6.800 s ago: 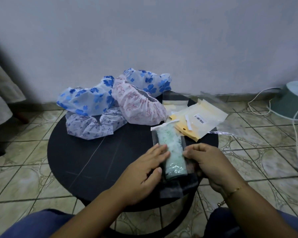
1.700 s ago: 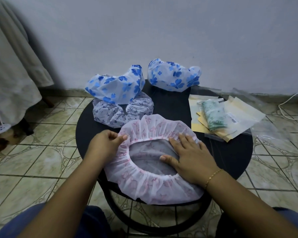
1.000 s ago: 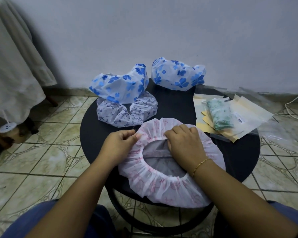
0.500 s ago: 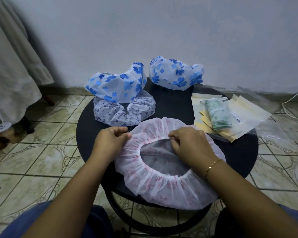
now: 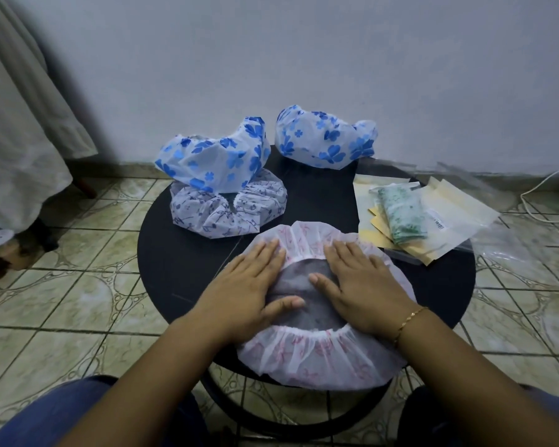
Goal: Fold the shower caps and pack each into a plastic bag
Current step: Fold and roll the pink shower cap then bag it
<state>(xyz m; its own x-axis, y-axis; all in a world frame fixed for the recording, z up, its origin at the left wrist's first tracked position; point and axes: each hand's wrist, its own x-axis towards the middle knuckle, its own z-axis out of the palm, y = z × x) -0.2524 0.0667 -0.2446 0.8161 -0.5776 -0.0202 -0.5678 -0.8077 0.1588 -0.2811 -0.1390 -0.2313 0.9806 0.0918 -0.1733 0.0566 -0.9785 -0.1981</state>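
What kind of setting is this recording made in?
Probably a room at home, not a workshop: patterned floor tiles, a plain painted wall, and a small round black table serving as the packing surface.

The nearest shower cap [image 5: 320, 359] is white with pink markings. Two caps [image 5: 213, 162] [image 5: 326, 140] are white with blue flowers, another [image 5: 229, 214] white with dark purple sprigs. The bagged cap [image 5: 404, 214] is green-speckled. The bench [image 5: 181, 272] is black.
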